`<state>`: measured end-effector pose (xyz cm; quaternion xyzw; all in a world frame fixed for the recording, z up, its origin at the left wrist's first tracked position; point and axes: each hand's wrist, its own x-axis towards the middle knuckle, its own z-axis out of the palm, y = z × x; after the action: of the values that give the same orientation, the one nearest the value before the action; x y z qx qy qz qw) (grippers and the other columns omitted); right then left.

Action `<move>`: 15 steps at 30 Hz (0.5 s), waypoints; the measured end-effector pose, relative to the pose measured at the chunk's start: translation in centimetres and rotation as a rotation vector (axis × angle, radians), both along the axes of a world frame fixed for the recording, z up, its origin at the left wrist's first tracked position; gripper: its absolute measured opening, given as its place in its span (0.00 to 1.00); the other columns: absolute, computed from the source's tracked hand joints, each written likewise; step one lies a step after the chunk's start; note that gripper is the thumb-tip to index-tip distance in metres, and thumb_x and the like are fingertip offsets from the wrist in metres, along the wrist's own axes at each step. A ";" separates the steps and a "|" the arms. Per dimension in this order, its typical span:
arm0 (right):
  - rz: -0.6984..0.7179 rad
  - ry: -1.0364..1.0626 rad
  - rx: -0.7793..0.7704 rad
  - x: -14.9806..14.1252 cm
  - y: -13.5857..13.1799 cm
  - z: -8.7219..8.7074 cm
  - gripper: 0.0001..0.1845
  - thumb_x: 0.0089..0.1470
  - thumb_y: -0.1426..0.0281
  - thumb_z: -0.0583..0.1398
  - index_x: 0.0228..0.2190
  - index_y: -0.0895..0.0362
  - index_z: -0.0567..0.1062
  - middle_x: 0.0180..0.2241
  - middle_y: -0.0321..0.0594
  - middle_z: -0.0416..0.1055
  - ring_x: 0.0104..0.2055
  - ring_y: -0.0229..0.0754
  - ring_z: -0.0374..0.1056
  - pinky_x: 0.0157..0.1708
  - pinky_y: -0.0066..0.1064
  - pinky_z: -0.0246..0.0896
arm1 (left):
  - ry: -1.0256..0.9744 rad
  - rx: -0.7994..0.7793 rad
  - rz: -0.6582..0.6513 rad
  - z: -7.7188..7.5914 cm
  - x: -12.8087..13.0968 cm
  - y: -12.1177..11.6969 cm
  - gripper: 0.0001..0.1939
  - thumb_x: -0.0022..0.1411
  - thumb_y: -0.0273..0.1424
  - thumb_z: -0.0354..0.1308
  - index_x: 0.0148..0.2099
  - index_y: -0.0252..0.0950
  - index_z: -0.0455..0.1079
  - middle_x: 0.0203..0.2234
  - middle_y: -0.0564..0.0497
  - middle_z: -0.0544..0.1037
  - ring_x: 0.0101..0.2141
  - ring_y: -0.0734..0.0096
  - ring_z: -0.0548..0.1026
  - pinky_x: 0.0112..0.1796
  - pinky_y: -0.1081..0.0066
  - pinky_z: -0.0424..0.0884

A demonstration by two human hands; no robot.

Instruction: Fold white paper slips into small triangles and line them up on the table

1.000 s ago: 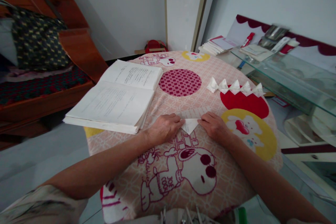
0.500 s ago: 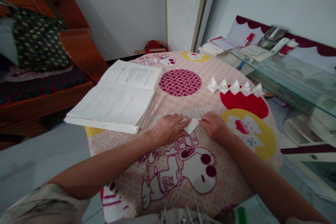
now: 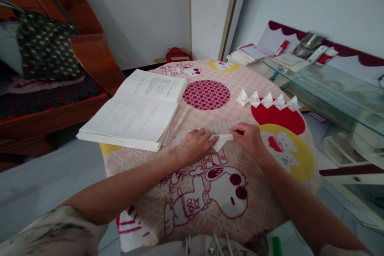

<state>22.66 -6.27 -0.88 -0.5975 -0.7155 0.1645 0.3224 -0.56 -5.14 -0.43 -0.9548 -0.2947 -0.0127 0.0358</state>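
A small piece of folded white paper (image 3: 221,141) lies on the patterned tablecloth, with a straight band along its top and a point facing me. My left hand (image 3: 196,144) rests over its left end, thumb on the paper and fingers bent, holding it down. At the other end, my right hand (image 3: 247,138) pinches the tip of the band between thumb and curled fingers. The left part of the paper is hidden under my left hand. Farther right, a row of several folded white paper pieces (image 3: 268,100) stands in a zigzag line.
An open book (image 3: 132,112) with loose white pages lies at the table's left. The round table (image 3: 207,120) has a pink cartoon cloth. To the right is a glass shelf (image 3: 324,88) with papers and small items. A wooden bench (image 3: 93,60) holds a dark patterned bag (image 3: 48,46).
My right hand has shifted slightly up and right, its fingers now curled and raised at the paper's end. More of the band shows. My left hand stays almost where it was.
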 end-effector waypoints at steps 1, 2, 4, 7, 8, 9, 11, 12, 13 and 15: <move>-0.039 0.075 -0.138 -0.7 0.3 0.2 0.07 0.50 0.76 0.59 0.27 0.57 0.78 0.24 0.37 0.74 0.26 0.40 0.69 0.26 0.29 0.62 | 0.002 0.005 0.000 0.0 0.0 0.0 0.24 0.70 0.43 0.56 0.63 0.37 0.65 0.45 0.43 0.75 0.46 0.55 0.71 0.41 0.62 0.66; -0.073 0.140 -0.277 -1.4 0.5 0.4 0.07 0.50 0.76 0.58 0.27 0.57 0.77 0.21 0.35 0.72 0.22 0.38 0.68 0.21 0.27 0.60 | 0.002 0.009 0.000 0.0 0.0 0.0 0.24 0.70 0.43 0.55 0.63 0.37 0.65 0.45 0.43 0.75 0.46 0.55 0.71 0.41 0.62 0.66; -0.092 0.205 -0.501 -2.8 1.1 0.6 0.07 0.50 0.76 0.58 0.24 0.58 0.74 0.17 0.33 0.70 0.16 0.36 0.65 0.15 0.25 0.55 | 0.001 0.016 0.001 0.0 0.0 -0.1 0.24 0.70 0.42 0.55 0.63 0.37 0.65 0.44 0.43 0.75 0.46 0.55 0.71 0.41 0.62 0.66; -0.096 0.206 -0.592 -4.1 2.0 0.9 0.08 0.49 0.79 0.57 0.21 0.57 0.70 0.15 0.31 0.68 0.12 0.34 0.63 0.11 0.22 0.51 | 0.005 0.022 0.003 0.1 0.0 -0.1 0.22 0.70 0.42 0.55 0.61 0.38 0.66 0.44 0.44 0.75 0.46 0.55 0.71 0.41 0.62 0.66; -0.098 0.194 -0.614 -4.3 2.2 1.1 0.09 0.48 0.80 0.57 0.20 0.57 0.70 0.14 0.31 0.67 0.11 0.34 0.62 0.10 0.22 0.51 | 0.007 0.024 0.004 0.2 0.1 -0.1 0.22 0.70 0.42 0.55 0.61 0.38 0.67 0.43 0.43 0.76 0.46 0.55 0.71 0.41 0.62 0.66; -0.102 0.179 -0.640 -4.4 2.5 1.2 0.10 0.48 0.81 0.57 0.20 0.57 0.69 0.13 0.31 0.67 0.11 0.34 0.62 0.09 0.21 0.50 | 0.009 0.024 0.004 0.2 0.1 -0.1 0.22 0.70 0.42 0.55 0.61 0.38 0.67 0.43 0.43 0.76 0.46 0.55 0.71 0.41 0.63 0.66; -0.103 0.150 -0.693 -4.4 2.9 1.5 0.11 0.47 0.82 0.58 0.19 0.57 0.68 0.12 0.31 0.66 0.10 0.35 0.62 0.08 0.21 0.50 | 0.011 0.021 0.006 0.1 0.1 -0.1 0.22 0.70 0.42 0.56 0.61 0.37 0.67 0.44 0.43 0.76 0.46 0.55 0.71 0.41 0.63 0.66; -0.101 0.141 -0.711 -4.4 3.0 1.6 0.12 0.47 0.82 0.58 0.19 0.57 0.67 0.11 0.32 0.66 0.09 0.35 0.62 0.08 0.21 0.50 | 0.012 0.015 0.010 0.1 0.2 -0.1 0.22 0.69 0.42 0.56 0.61 0.37 0.67 0.44 0.43 0.76 0.46 0.55 0.71 0.41 0.62 0.66; -0.095 0.135 -0.723 -4.3 3.1 1.7 0.12 0.47 0.83 0.58 0.18 0.57 0.67 0.11 0.32 0.66 0.09 0.35 0.62 0.08 0.21 0.51 | 0.013 0.009 0.014 0.1 0.2 -0.1 0.22 0.69 0.42 0.56 0.61 0.37 0.67 0.44 0.43 0.76 0.47 0.55 0.71 0.41 0.62 0.67; -0.088 0.136 -0.727 -3.9 3.2 1.9 0.13 0.46 0.83 0.58 0.18 0.57 0.67 0.11 0.32 0.67 0.09 0.35 0.62 0.09 0.21 0.51 | 0.014 -0.001 0.018 0.0 0.2 0.0 0.22 0.70 0.42 0.56 0.60 0.38 0.68 0.44 0.43 0.76 0.47 0.55 0.71 0.42 0.62 0.67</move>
<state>18.72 -3.03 0.98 -0.6908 -0.5611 0.4331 0.1428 -0.37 -5.18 -0.42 -0.9523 -0.3029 -0.0054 0.0373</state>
